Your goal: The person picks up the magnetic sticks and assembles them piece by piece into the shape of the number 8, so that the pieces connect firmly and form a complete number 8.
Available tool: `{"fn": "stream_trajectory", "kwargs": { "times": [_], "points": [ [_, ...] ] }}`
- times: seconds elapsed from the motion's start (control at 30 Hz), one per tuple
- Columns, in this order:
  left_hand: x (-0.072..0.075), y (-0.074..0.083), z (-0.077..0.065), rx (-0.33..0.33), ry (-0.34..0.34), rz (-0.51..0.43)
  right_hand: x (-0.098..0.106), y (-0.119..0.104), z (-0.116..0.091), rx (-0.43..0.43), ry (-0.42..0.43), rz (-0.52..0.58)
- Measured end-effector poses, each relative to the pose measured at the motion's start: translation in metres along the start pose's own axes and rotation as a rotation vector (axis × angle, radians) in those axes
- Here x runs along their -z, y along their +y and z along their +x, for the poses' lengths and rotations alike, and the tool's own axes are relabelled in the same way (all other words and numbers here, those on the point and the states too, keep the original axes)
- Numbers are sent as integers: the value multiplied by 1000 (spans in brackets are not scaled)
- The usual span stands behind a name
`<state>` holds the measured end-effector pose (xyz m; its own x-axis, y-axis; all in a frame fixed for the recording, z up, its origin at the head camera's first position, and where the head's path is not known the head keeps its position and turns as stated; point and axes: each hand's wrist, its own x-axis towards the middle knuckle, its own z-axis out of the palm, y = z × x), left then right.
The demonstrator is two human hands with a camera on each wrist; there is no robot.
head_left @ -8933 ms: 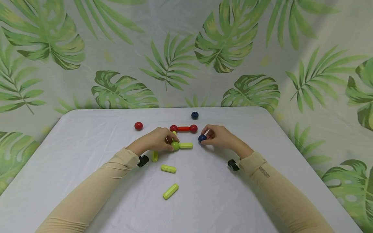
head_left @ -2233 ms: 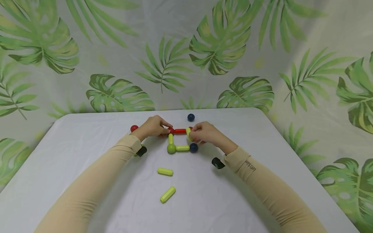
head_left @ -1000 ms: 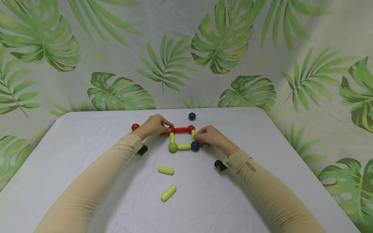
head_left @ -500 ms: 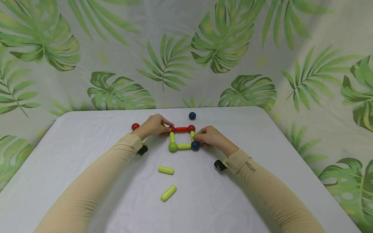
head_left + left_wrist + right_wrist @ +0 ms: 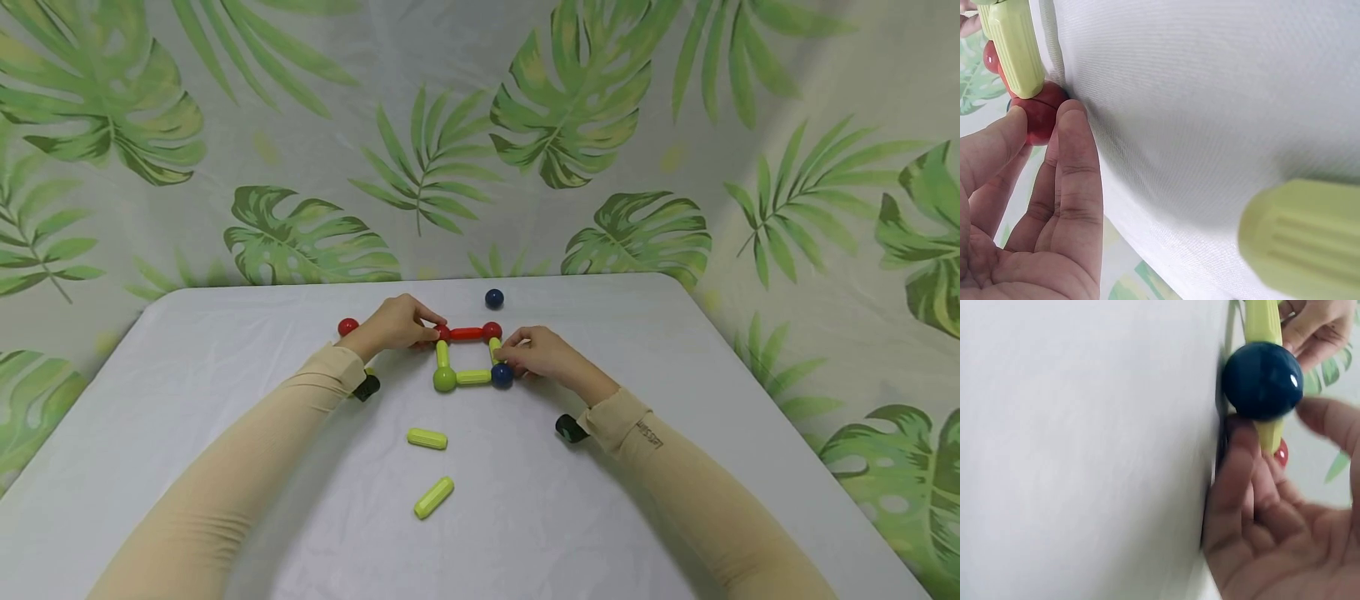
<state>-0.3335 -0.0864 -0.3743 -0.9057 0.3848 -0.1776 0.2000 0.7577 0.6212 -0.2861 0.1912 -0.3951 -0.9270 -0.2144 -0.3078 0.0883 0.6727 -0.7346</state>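
On the white table lies a four-sided frame of toy balls and rods. Its far side is a red rod (image 5: 467,333) between two red balls; yellow-green rods form the other sides. My left hand (image 5: 401,321) pinches the far-left red ball (image 5: 1040,120) between thumb and fingers. At the near-left corner sits a green ball (image 5: 445,379), at the near-right a dark blue ball (image 5: 502,375). My right hand (image 5: 543,354) has thumb and fingers around the right-side yellow-green rod (image 5: 494,345), close against the blue ball. Its fingertips are partly hidden in the right wrist view.
A loose blue ball (image 5: 494,298) lies behind the frame. Another red ball (image 5: 348,327) is beyond my left wrist. Two yellow-green rods (image 5: 427,438) lie nearer me; a further rod (image 5: 369,370) is mostly hidden by the left wrist. A leaf-print cloth (image 5: 427,158) hangs behind.
My right hand has brought a yellow-green rod down between the far-right red ball and the blue ball. Before that, it placed the blue ball. My left hand went from green ball to red ball.
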Motion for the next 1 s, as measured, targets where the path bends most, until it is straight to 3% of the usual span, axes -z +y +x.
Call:
{"fn": "stream_trajectory", "kwargs": {
  "times": [0.23, 0.43, 1.0],
  "points": [
    [0, 4, -1, 5, 6, -6, 7, 11, -8, 148, -132, 25],
    [-4, 6, 0, 7, 16, 4, 5, 16, -10, 276, -142, -45],
    [-10, 4, 3, -17, 49, 47, 2, 13, -11, 315, -107, -118]
  ]
}}
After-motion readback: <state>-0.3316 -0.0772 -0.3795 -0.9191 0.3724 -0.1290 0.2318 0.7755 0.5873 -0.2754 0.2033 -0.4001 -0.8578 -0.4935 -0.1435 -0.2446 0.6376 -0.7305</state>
